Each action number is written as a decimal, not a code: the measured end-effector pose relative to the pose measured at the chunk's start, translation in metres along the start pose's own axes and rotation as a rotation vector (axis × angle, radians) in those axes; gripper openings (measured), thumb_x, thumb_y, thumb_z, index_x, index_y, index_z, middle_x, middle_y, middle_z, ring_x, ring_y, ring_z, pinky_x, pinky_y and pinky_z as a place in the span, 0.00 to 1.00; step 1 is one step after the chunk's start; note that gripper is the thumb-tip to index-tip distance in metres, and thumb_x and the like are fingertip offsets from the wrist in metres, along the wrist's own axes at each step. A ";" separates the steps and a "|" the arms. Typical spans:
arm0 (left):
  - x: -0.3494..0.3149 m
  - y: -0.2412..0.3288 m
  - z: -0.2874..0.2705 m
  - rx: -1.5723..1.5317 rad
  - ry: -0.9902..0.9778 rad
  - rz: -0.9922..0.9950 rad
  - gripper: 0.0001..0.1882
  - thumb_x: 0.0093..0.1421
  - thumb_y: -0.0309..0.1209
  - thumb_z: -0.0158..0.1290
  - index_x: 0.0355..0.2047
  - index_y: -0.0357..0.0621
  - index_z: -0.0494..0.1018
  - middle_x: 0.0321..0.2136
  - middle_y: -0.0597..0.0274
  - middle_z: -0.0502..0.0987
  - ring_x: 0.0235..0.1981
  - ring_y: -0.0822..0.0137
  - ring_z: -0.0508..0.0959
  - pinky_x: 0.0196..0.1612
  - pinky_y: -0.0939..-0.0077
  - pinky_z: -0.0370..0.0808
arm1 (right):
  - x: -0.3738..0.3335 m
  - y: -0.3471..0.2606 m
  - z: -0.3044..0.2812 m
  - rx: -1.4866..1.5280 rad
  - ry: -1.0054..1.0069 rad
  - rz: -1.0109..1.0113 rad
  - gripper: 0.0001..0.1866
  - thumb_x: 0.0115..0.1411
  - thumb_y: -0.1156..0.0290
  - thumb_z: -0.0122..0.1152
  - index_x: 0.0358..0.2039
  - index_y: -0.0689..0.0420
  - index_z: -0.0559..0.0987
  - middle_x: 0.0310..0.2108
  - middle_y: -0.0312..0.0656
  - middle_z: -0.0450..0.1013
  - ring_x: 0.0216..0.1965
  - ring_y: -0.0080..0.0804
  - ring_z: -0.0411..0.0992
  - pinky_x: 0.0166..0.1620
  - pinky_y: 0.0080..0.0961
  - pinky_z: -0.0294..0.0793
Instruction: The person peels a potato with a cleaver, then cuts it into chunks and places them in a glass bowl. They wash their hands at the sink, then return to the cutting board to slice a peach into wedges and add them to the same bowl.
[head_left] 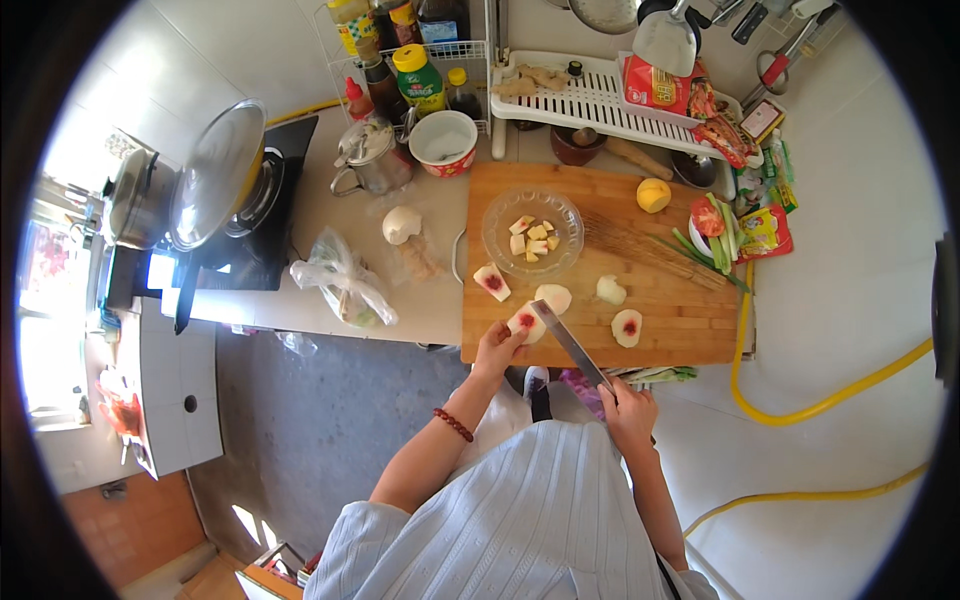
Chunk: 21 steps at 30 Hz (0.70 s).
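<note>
My left hand (pixel 498 350) grips a pale peach piece (pixel 522 322) with a red centre, near the front edge of the wooden cutting board (pixel 660 335). In my right hand (pixel 630 415) is the handle of a knife (pixel 572 350); its blade tip meets the held fruit or lies just over it. Touching or close behind it is another pale piece (pixel 553 297). A red-centred wedge (pixel 491 282) lies to the left, with another cut piece (pixel 627 328) and a small pale chunk (pixel 610 290) to the right. Several cubes sit in a clear glass bowl (pixel 575 250).
A yellow fruit (pixel 653 195), bundled sticks (pixel 640 250) and a plate of tomato (pixel 707 215) and green stalks lie toward the board's right. Left on the counter are a plastic bag (pixel 345 280), a metal jug (pixel 380 165) and a red-patterned bowl (pixel 443 143). A stove (pixel 265 240) stands farther left.
</note>
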<state>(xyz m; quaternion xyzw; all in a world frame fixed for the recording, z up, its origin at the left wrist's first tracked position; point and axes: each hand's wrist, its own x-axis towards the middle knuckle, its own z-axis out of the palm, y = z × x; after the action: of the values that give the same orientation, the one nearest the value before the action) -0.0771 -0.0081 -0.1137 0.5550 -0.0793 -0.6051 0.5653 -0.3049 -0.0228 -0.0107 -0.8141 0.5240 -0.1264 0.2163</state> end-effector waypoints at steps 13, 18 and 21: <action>0.016 -0.027 -0.013 0.325 0.144 0.123 0.13 0.52 0.31 0.57 0.34 0.36 0.69 0.26 0.63 0.74 0.25 0.74 0.73 0.29 0.81 0.70 | 0.006 0.010 0.013 -0.127 -0.107 -0.043 0.11 0.56 0.62 0.51 0.33 0.54 0.76 0.25 0.42 0.74 0.24 0.42 0.70 0.31 0.35 0.65; 0.025 -0.043 -0.020 0.597 0.315 0.322 0.17 0.48 0.33 0.59 0.35 0.38 0.68 0.22 0.59 0.73 0.22 0.67 0.74 0.28 0.74 0.70 | 0.011 0.000 0.012 -0.135 -0.021 -0.129 0.08 0.53 0.64 0.54 0.27 0.55 0.74 0.17 0.43 0.71 0.22 0.40 0.70 0.28 0.32 0.67; 0.017 -0.027 -0.007 0.672 0.333 0.363 0.17 0.48 0.33 0.58 0.35 0.39 0.68 0.21 0.58 0.72 0.22 0.64 0.73 0.27 0.72 0.70 | 0.016 -0.003 0.009 -0.172 -0.065 -0.136 0.08 0.53 0.64 0.54 0.29 0.55 0.73 0.16 0.43 0.71 0.21 0.40 0.71 0.27 0.33 0.68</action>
<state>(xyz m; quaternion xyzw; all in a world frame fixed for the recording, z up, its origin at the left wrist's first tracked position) -0.0834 -0.0080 -0.1459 0.7758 -0.2766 -0.3380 0.4554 -0.2920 -0.0344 -0.0175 -0.8669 0.4693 -0.0690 0.1534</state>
